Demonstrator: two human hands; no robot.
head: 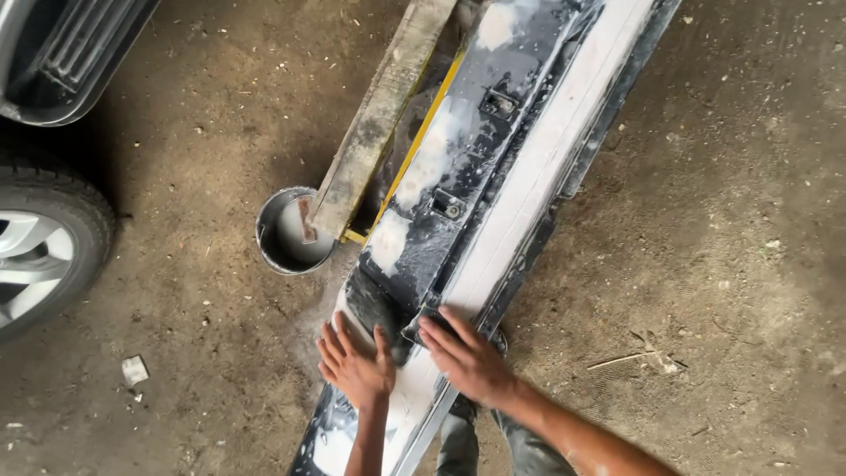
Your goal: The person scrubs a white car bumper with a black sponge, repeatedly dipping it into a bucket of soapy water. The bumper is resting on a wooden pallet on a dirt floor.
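On the bumper (pixel 493 167), left hand (pixel 354 363) and right hand (pixel 465 354) press flat near its edge.

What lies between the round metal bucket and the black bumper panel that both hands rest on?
In the head view, a weathered wooden plank slants between the bucket and the bumper panel, its lower end over the bucket's rim, with a thin yellow strip alongside.

Both hands lie flat and open on the near end of the car bumper (pixel 493 176), palms down, holding nothing. The left hand (pixel 355 366) sits on the bumper's left flank — fingers together, pointing up and slightly left, thumb spread toward the right. The right hand (pixel 467 357) rests just beside it on the bumper's pale middle strip, fingers stretched up-left and close together. Both forearms are bare — the left rising almost straight from the lower edge, the right slanting in from the lower right.
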